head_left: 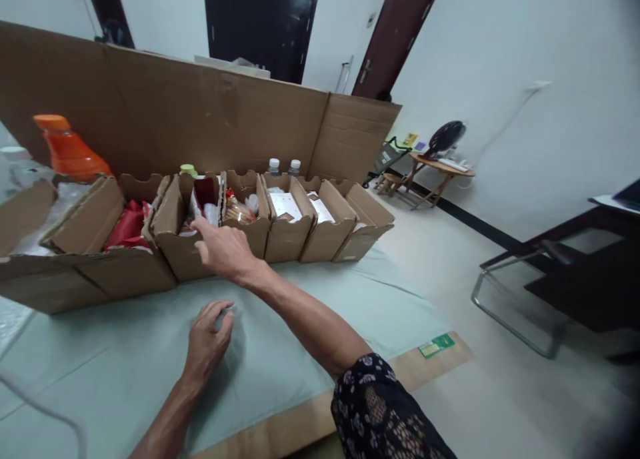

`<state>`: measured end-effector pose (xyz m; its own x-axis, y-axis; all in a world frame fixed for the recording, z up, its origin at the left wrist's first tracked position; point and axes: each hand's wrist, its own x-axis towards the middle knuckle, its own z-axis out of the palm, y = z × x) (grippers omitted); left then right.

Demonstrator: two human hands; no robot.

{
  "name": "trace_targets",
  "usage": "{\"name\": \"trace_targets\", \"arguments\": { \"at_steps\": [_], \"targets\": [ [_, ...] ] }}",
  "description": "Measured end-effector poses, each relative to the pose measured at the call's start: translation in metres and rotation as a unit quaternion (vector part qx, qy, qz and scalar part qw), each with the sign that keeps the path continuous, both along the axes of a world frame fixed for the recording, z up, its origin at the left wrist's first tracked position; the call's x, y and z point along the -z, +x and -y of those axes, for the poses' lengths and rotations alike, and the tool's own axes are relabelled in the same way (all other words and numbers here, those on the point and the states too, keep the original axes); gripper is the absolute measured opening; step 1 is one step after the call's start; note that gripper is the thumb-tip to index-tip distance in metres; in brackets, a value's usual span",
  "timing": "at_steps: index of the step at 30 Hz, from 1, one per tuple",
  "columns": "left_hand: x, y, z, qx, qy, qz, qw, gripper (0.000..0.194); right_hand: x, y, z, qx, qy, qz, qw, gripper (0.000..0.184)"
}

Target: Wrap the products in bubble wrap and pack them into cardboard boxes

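Note:
My right hand (225, 249) reaches to the front edge of a cardboard box (200, 264) in the row, index finger stretched over it and thumb apart; I see nothing held in it. Inside that box are a dark red and white packet (203, 193) and a clear plastic item (211, 213). My left hand (209, 332) hovers over or rests on the pale green cloth (125, 359), fingers curved and thumb apart, with nothing in it. The box to the left contains red packaging (129, 225). To the right, another box has a clear bag of brownish sticks (239, 210).
A tall cardboard screen (200, 119) stands behind the boxes. Nearby are an orange bottle (73, 149) and two white-capped bottles (284, 166). White cards (286, 205) sit in boxes at right. A grey cable (45, 409) crosses the front left. A black chair (585, 272) stands right.

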<state>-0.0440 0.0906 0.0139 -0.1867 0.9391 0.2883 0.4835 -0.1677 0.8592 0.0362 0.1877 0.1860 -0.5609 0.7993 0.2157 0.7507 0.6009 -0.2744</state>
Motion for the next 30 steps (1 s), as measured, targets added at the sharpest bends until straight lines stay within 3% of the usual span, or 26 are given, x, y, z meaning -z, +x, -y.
{"name": "trace_targets", "arguments": {
  "at_steps": [2,4,6,8,11,13,15,18,22,26,30],
  "targets": [
    [-0.002,-0.003,0.001,-0.007,-0.002,-0.003,1.0,0.031,0.005,0.023,0.015,-0.023,-0.02,-0.073,0.997,0.05],
    [-0.003,-0.006,0.002,-0.014,-0.003,-0.004,1.0,0.032,0.009,0.062,0.029,-0.038,-0.037,-0.144,0.988,0.044],
    [-0.002,-0.008,0.003,-0.032,-0.006,-0.006,0.999,0.032,0.006,0.115,0.034,-0.023,-0.036,-0.195,0.98,0.027],
    [0.0,-0.01,0.003,-0.064,-0.014,-0.01,0.998,0.029,-0.005,0.178,0.025,0.038,-0.018,-0.206,0.978,0.022],
    [-0.001,-0.013,0.004,-0.103,-0.035,-0.019,0.994,0.025,-0.033,0.265,-0.008,0.206,0.044,-0.087,0.974,0.029],
    [-0.006,-0.014,0.005,-0.123,-0.051,-0.027,0.991,0.024,-0.049,0.308,-0.038,0.296,0.024,0.06,0.953,0.037],
    [-0.011,-0.014,0.005,-0.149,-0.066,-0.047,0.986,0.022,-0.055,0.335,-0.066,0.324,-0.028,0.139,0.935,0.037],
    [-0.016,-0.012,0.005,-0.18,-0.083,-0.077,0.977,0.019,-0.045,0.35,-0.101,0.317,-0.113,0.191,0.922,0.028],
    [-0.009,-0.014,0.003,-0.204,-0.106,-0.042,0.972,0.02,-0.021,0.344,-0.129,0.293,-0.18,0.247,0.906,0.025],
    [-0.002,-0.018,0.0,-0.199,-0.117,-0.006,0.973,0.022,-0.011,0.337,-0.14,0.273,-0.208,0.284,0.895,0.031],
    [-0.007,-0.016,-0.003,-0.192,-0.104,-0.038,0.975,0.024,-0.009,0.334,-0.139,0.275,-0.202,0.304,0.89,0.036]
  ]
}}
